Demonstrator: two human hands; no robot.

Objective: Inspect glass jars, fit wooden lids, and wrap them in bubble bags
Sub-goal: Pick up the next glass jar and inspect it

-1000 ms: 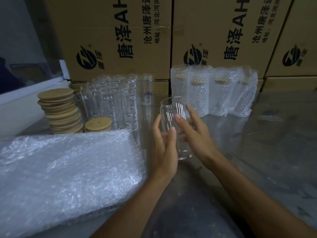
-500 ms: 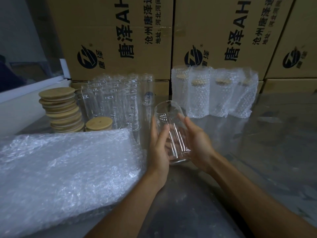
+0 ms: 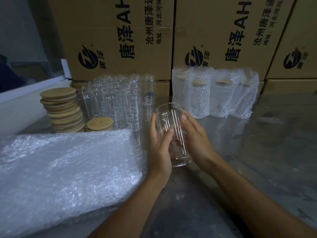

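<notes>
A clear glass jar [image 3: 171,133], without a lid, is held above the middle of a shiny grey table [image 3: 257,152], tilted so its open mouth leans away from the viewer and its base points back toward the near edge. The left hand [image 3: 160,148] cradles the jar from the left, its fingers curled around the glass with the thumb lying across the front. The right hand [image 3: 197,140] holds the opposite side, palm against the glass and fingers wrapped along it toward the rim. Just left of the hands lies a thick, flat stack of bubble bags [image 3: 65,170], filling the near left of the table. Beyond it, at the far left, stands a leaning stack of round wooden lids [image 3: 62,109], with a single wooden lid [image 3: 99,123] lying beside it to the right. A tight group of empty glass jars [image 3: 118,100] stands upright behind the bubble bags, to the right of the lids. Farther right, at the back of the table, a row of wrapped jars [image 3: 216,93] stands upright, wooden tops visible through the bubble film. Large cardboard boxes [image 3: 120,35] printed with dark lettering and a round logo form a wall across the far side.
</notes>
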